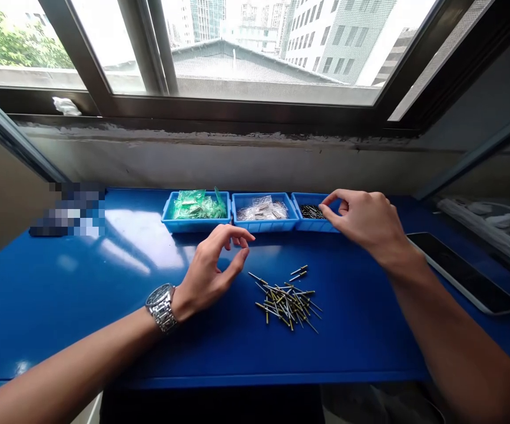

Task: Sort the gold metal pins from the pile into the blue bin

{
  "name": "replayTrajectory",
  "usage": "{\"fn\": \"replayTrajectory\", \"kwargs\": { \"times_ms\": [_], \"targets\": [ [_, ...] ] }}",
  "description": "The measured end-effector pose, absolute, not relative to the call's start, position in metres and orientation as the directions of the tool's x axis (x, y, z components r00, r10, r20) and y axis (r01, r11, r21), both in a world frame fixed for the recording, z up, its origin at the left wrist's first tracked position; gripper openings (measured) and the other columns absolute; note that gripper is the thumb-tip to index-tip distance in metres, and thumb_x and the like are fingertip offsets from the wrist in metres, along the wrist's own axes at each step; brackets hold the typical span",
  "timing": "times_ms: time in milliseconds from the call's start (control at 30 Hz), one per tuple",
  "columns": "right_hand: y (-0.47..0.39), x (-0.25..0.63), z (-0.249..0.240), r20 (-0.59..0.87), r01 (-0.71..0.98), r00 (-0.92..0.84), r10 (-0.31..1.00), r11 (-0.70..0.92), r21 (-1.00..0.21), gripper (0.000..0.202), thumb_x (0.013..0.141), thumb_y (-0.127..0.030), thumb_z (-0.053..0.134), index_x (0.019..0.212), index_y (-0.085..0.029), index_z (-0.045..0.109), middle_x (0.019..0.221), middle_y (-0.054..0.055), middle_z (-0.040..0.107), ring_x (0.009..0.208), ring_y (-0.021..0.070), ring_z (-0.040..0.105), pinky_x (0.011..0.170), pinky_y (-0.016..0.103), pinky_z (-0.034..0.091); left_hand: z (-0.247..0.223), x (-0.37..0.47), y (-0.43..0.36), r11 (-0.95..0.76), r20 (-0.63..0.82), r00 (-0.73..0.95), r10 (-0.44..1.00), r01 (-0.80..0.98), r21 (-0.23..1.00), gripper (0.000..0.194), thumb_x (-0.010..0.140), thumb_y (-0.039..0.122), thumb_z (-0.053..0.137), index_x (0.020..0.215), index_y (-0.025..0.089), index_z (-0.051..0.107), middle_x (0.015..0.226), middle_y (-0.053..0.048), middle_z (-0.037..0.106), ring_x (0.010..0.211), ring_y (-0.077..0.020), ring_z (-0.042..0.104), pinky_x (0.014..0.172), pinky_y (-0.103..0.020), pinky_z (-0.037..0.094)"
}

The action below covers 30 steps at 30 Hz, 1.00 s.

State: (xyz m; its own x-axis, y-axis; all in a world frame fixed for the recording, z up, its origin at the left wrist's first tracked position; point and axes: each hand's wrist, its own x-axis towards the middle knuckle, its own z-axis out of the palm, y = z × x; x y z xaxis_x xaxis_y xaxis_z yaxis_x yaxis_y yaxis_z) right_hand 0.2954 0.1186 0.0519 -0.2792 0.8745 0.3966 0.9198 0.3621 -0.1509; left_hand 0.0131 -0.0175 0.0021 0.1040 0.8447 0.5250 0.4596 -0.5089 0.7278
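Over the right blue bin (297,213), my right hand (363,221) has its thumb and forefinger tips pinched together; whatever may be between them is too small to make out. Dark thin pieces (311,211) lie in that bin, partly hidden by the hand. My left hand (213,265), with a metal watch (162,307) on the wrist, hovers above the table with thumb and fingers apart, holding nothing. Just right of it, a loose heap of blind rivets (287,301) with silver stems and yellowish ends lies on the blue table. Two more rivets (299,272) sit behind the heap.
A left bin (195,225) holds green plastic packets (197,205); the middle bin (266,225) holds clear packets (262,208). A phone (464,272) lies at the right. A blurred-out item (72,212) is at the left. Behind the table (82,306) stand the wall and window.
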Motion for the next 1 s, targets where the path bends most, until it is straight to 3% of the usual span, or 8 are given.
{"fn": "replayTrajectory", "kwargs": {
  "times_ms": [167,267,333,533,733,900,1000],
  "targets": [
    [0.103,0.284,0.056,0.012,0.679,-0.671,0.742,0.620,-0.393,0.026,0.091,-0.046,0.063,0.095,-0.023,0.075,0.060,-0.002,0.053,0.053,0.0115,0.045,0.052,0.026,0.035,0.003,0.014,-0.017,-0.515,0.529,0.112,0.841,0.463,0.721,0.014,0.098,0.016,0.058,0.110,0.019,0.064,0.100,-0.005,0.067,0.091,-0.0164,0.060,0.079,-0.032,0.049],
    [0.094,0.277,0.054,-0.206,0.643,-0.756,0.621,0.646,-0.412,0.022,0.088,-0.045,0.067,0.090,-0.025,0.075,0.065,-0.002,0.057,0.056,0.0116,0.048,0.051,0.024,0.036,0.003,0.013,-0.017,-0.510,0.518,0.122,0.846,0.463,0.725,0.014,0.098,0.016,0.057,0.109,0.018,0.064,0.100,-0.005,0.067,0.090,-0.0165,0.060,0.079,-0.032,0.049],
    [0.091,0.273,0.052,-0.275,0.637,-0.769,0.576,0.657,-0.404,0.022,0.086,-0.045,0.068,0.088,-0.025,0.076,0.068,-0.001,0.059,0.057,0.0118,0.049,0.050,0.023,0.036,0.003,0.013,-0.017,-0.505,0.511,0.125,0.850,0.467,0.726,0.014,0.098,0.016,0.057,0.109,0.018,0.064,0.100,-0.005,0.067,0.090,-0.0163,0.060,0.079,-0.032,0.049],
    [0.089,0.268,0.050,-0.331,0.644,-0.765,0.553,0.662,-0.382,0.020,0.087,-0.042,0.066,0.088,-0.025,0.075,0.072,0.001,0.063,0.060,0.0133,0.053,0.051,0.024,0.035,0.003,0.013,-0.017,-0.497,0.494,0.140,0.858,0.467,0.731,0.014,0.098,0.015,0.057,0.109,0.018,0.064,0.101,-0.004,0.067,0.090,-0.0156,0.060,0.079,-0.031,0.049],
    [0.086,0.263,0.044,-0.324,0.663,-0.746,0.582,0.694,-0.282,0.013,0.088,-0.032,0.060,0.087,-0.024,0.070,0.074,0.001,0.066,0.063,0.0147,0.056,0.053,0.025,0.034,0.005,0.014,-0.018,-0.498,0.480,0.166,0.861,0.459,0.736,0.013,0.099,0.016,0.057,0.110,0.018,0.064,0.102,-0.005,0.067,0.091,-0.0157,0.060,0.081,-0.031,0.049],
    [0.079,0.258,0.037,-0.192,0.670,-0.740,0.644,0.729,-0.137,0.016,0.095,-0.033,0.052,0.091,-0.021,0.062,0.073,0.002,0.064,0.063,0.0165,0.055,0.056,0.028,0.031,0.005,0.014,-0.018,-0.498,0.477,0.171,0.862,0.457,0.736,0.013,0.099,0.017,0.056,0.109,0.018,0.064,0.101,-0.004,0.067,0.090,-0.0158,0.060,0.081,-0.031,0.049],
    [0.078,0.255,0.039,-0.128,0.654,-0.756,0.642,0.734,-0.184,0.012,0.096,-0.029,0.050,0.093,-0.021,0.058,0.070,-0.001,0.061,0.059,0.0142,0.050,0.056,0.028,0.029,0.006,0.014,-0.017,-0.498,0.475,0.174,0.862,0.456,0.738,0.013,0.099,0.017,0.056,0.110,0.018,0.064,0.101,-0.005,0.067,0.090,-0.0161,0.060,0.080,-0.031,0.049]
  ]
}}
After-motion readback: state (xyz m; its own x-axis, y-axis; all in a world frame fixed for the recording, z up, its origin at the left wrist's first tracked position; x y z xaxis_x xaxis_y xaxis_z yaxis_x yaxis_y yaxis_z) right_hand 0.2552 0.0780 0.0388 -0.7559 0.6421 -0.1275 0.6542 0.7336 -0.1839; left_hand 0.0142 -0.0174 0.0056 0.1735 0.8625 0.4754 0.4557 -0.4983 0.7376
